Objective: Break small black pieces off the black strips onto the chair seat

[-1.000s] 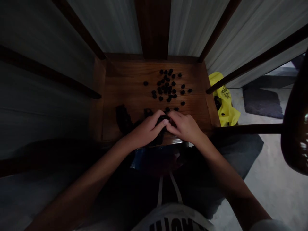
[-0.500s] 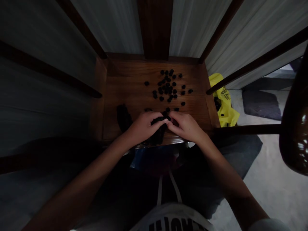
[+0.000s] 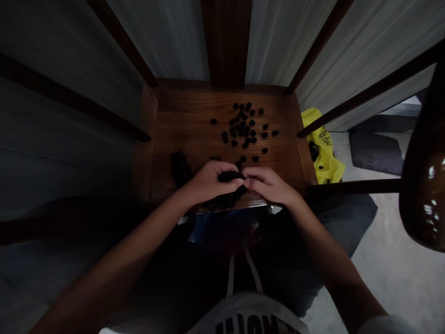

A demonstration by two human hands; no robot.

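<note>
Left hand [image 3: 212,181]: curled, thumb against fingers, gripping a dark piece [image 3: 229,176] whose long side shows in the gap. Right hand [image 3: 268,186]: thumb and forefinger pinching at that piece's right end, thumb tips nearly meeting. Exactly what lies between the tips is too dark to tell.

Change over the last second: more of the dark piece shows along the left thumb, and the thumbs sit side by side where the left one earlier reached across. Looks like a shift of grip. My reading: the fingertip work on this piece is still under way.

Just below the left hand, a dark mass [image 3: 225,202] at the front edge, partly covered; can't say if joined to the piece.

Beyond the hands: small dark lumps [image 3: 242,126] scattered over the wooden chair seat [image 3: 184,109], one well apart to the left. Layout matches the earlier views; no gain or loss noticed.

Left of the left hand, a bulky dark bundle [image 3: 180,168], also unmoved. Off the seat, right side: yellow bag [image 3: 332,167], dark bits inside.
</note>
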